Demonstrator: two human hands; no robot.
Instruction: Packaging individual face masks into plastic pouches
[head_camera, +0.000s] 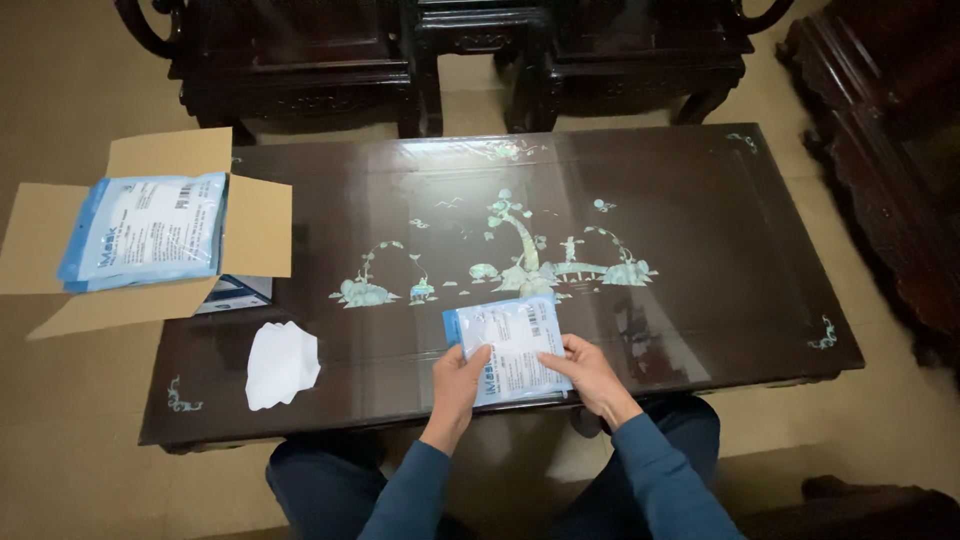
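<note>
A flat blue-and-white plastic packet (512, 340) lies near the front edge of a dark lacquered table (700, 220) with pearl inlay. My left hand (457, 385) grips the packet's lower left corner, thumb on top. My right hand (588, 375) holds its lower right edge, fingers pinched on the plastic. Both sleeves are dark blue.
An open cardboard box (255, 225) sits on the table's left end with similar blue-and-white packets (145, 232) stacked on top. A white sheet (281, 363) lies on the table to the left of my hands. Dark carved wooden chairs (300, 60) stand beyond the table.
</note>
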